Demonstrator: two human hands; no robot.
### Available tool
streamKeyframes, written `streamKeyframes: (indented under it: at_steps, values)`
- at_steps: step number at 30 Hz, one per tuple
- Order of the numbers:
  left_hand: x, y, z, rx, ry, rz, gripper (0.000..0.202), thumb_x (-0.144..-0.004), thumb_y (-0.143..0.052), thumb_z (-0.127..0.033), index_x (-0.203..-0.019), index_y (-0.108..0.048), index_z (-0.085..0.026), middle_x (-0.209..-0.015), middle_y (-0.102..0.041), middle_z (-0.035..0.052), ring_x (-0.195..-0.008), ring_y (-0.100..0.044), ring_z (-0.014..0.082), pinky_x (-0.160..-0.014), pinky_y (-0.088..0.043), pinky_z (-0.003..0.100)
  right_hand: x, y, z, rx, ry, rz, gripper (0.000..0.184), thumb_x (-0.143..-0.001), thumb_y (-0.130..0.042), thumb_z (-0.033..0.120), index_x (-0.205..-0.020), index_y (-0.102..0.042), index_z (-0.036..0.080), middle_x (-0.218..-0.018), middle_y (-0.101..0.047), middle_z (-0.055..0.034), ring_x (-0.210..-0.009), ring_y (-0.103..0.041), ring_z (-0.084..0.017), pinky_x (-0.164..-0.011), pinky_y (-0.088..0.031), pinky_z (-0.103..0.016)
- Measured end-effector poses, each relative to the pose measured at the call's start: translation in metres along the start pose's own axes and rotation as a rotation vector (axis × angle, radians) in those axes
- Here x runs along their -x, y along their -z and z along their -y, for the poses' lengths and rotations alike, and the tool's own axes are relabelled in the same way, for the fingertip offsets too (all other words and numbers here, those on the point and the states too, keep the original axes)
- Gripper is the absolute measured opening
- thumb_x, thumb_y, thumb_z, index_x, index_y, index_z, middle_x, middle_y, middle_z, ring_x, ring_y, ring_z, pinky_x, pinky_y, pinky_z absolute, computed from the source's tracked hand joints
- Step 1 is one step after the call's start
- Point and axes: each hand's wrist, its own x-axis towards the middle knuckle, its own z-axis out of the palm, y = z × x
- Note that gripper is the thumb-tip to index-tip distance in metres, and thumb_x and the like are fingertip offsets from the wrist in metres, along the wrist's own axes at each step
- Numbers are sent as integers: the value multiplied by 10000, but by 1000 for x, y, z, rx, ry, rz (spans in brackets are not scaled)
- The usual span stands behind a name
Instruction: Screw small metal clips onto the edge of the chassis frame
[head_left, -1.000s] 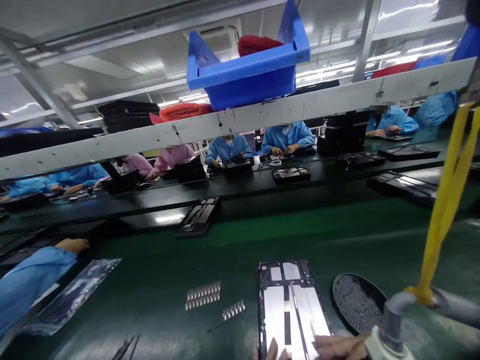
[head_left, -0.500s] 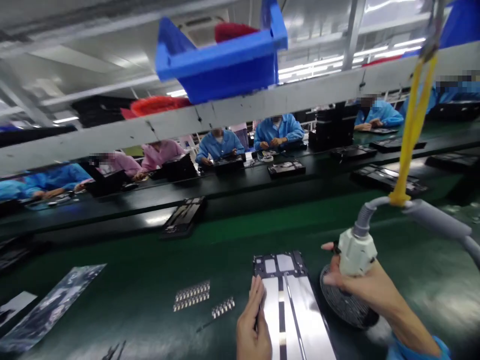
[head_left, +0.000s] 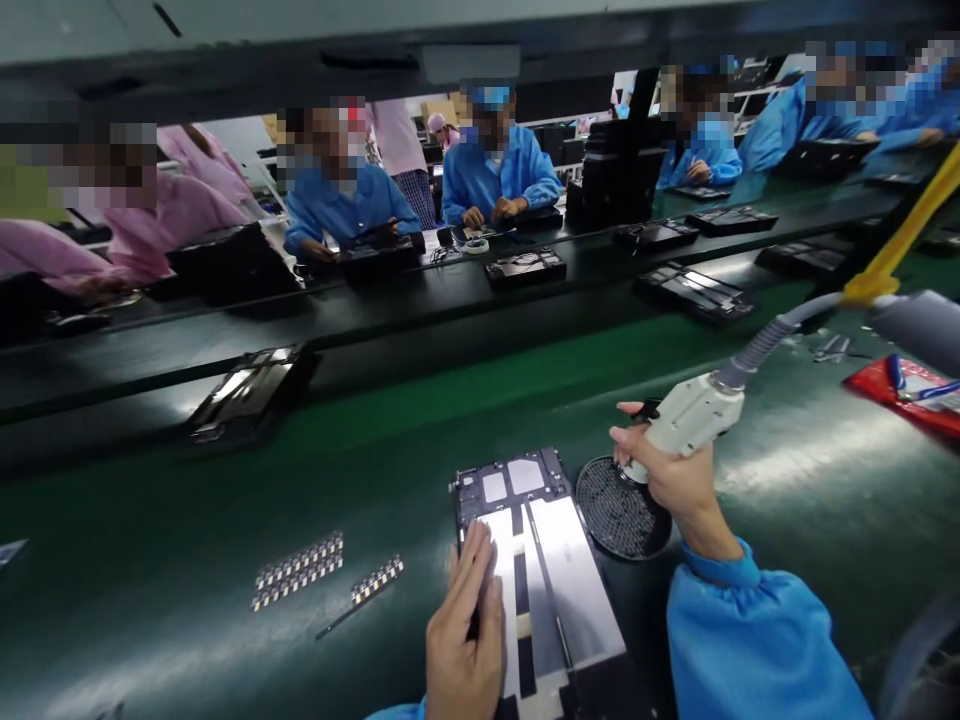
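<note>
My left hand (head_left: pixel 466 625) lies along the left edge of an opened tablet (head_left: pixel 592 590), its fingers stretched out over the silver battery area. The tablet lies flat, with dark circuit parts and two pale patches at its far end. In my right hand (head_left: pixel 686 490) is a white electric screwdriver (head_left: pixel 694 412), with my fingers wrapped round its body. It tilts over a round black tray (head_left: pixel 622 515) with a grid-like, perforated surface, right of the tablet. The screwdriver's tip is hidden behind my hand. A grey cable (head_left: pixel 765 345) runs from its top end.
Left of the tablet lie rows of small metal parts (head_left: pixel 300 572), a shorter strip (head_left: pixel 377 578) and a thin dark stick (head_left: pixel 341 622). A yellow strap (head_left: pixel 907 235) holds the cable. A red packet (head_left: pixel 907 395) lies at right. Co-workers (head_left: pixel 495 170) sit across the line; several opened tablets (head_left: pixel 694 292) lie between.
My view has dipped and shifted, so the blue bin overhead is out of sight. The screwdriver now leans further over, its cable end to the right. My left hand stays on the tablet.
</note>
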Motion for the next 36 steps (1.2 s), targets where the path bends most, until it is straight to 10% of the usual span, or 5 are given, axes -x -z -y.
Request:
streamKeyframes:
  at_steps: [12, 22, 36]
  values:
    - [-2, 13, -2, 82, -213, -59, 432, -859, -529, -28, -1200, -638, -270, -968, -764, -32, -933, -724, 171, -1108, -412, 422, 10, 2, 1, 79, 4, 35, 219, -694, -749, 252, -838, -599, 185, -466, -592, 42, -437, -561, -154, -545, -512, -335]
    - [2, 10, 1, 30, -239, 5, 344, -879, -531, -90, -1159, -657, -245, -1052, -749, 15, -974, -714, 200, -1124, -379, 468, 9, 1, -1, 79, -79, 49, 272, -656, -760, 293, -847, -597, 187, -476, -591, 38, -416, -549, -149, -471, -483, -304]
    - [-36, 50, 31, -12, 198, -243, 264, -830, -633, -419, -863, -744, -182, -1053, -731, 58, -1019, -683, 240, -898, -571, 362, 15, 1, -2, 129, -13, 31, 200, -652, -776, 307, -773, -654, 204, -511, -599, 27, -472, -565, -170, -561, -524, -357]
